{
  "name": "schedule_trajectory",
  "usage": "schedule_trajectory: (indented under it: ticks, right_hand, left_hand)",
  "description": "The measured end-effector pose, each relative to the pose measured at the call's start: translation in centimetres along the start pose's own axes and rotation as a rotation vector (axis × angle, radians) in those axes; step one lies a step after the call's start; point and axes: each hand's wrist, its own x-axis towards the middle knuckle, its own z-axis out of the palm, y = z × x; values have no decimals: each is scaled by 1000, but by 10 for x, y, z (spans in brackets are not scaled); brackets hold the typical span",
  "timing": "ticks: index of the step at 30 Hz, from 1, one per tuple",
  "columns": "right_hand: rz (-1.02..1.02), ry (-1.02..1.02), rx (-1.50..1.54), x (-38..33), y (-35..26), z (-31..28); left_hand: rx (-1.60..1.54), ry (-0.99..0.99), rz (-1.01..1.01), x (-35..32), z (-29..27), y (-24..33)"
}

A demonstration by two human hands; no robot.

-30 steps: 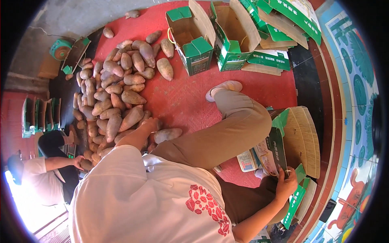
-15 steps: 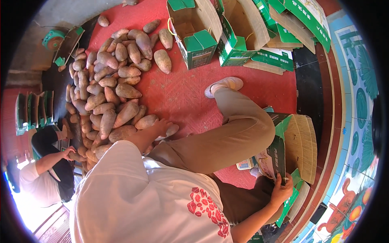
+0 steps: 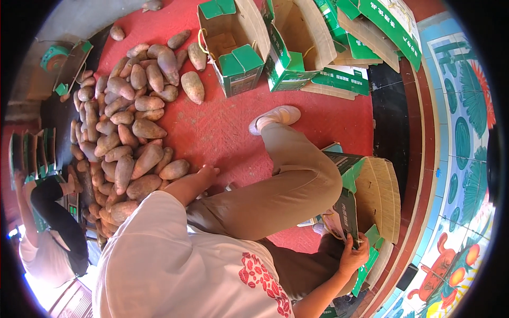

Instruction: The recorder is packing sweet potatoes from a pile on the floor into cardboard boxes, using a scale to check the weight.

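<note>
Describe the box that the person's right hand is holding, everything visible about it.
The box is corrugated cardboard, green with printing on the outside and plain tan inside. It stands open on the red floor at the person's right side, beside the bent leg, its flaps spread apart and its ribbed tan inner wall facing up. The right hand grips one green flap at its near edge. What it holds, if anything, cannot be seen.
</note>
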Motion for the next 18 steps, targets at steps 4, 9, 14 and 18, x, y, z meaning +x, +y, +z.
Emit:
schedule_trajectory:
  ticks: [4,9,14,18]
  right_hand:
    - [20,-10,21,2,-2,0]
    - [20,20,58,3,-4,2]
    - [6,29,50,-1,-4,-2]
    - [-55,24,106,6,-16,-5]
  left_hand:
    - [-92,-111,-53,-13,-1,-13]
    - [-26,-215,13,-20,16,-16]
    - [147,-255,79,-36,-9,-12]
    - [85,-107,27,-53,18,-36]
